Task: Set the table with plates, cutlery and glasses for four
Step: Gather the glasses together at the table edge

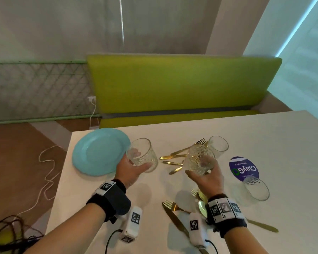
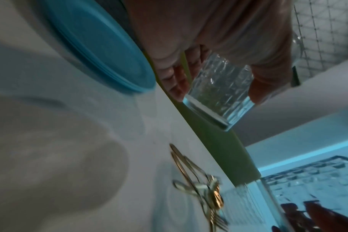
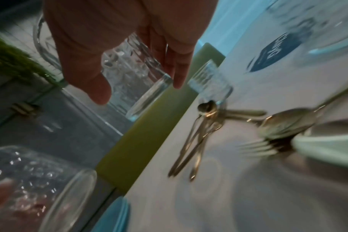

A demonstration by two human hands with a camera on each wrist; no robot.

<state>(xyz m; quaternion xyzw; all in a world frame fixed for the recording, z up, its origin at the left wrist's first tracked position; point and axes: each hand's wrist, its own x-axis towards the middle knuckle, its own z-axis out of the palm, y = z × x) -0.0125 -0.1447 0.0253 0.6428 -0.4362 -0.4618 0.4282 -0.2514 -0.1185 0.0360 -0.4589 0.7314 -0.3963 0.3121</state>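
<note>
My left hand (image 1: 134,168) grips a clear patterned glass (image 1: 142,154) lifted off the white table (image 1: 275,138), just right of a stack of blue plates (image 1: 99,152). In the left wrist view fingers (image 2: 268,78) wrap that glass (image 2: 218,87). My right hand (image 1: 206,177) holds a second patterned glass (image 1: 198,161) in the air over a heap of gold cutlery (image 1: 176,156); its thumb and fingers (image 3: 179,62) clasp the glass (image 3: 133,78). A third glass (image 1: 218,146) stands behind, and a fourth (image 1: 256,187) stands at the right.
A gold fork (image 1: 173,205), knife (image 1: 176,219) and spoon (image 1: 202,206) lie near the front edge below my right wrist. A blue round sticker (image 1: 243,168) marks the table. A green bench (image 1: 182,85) runs behind the table. Cables (image 1: 46,173) trail on the floor at left.
</note>
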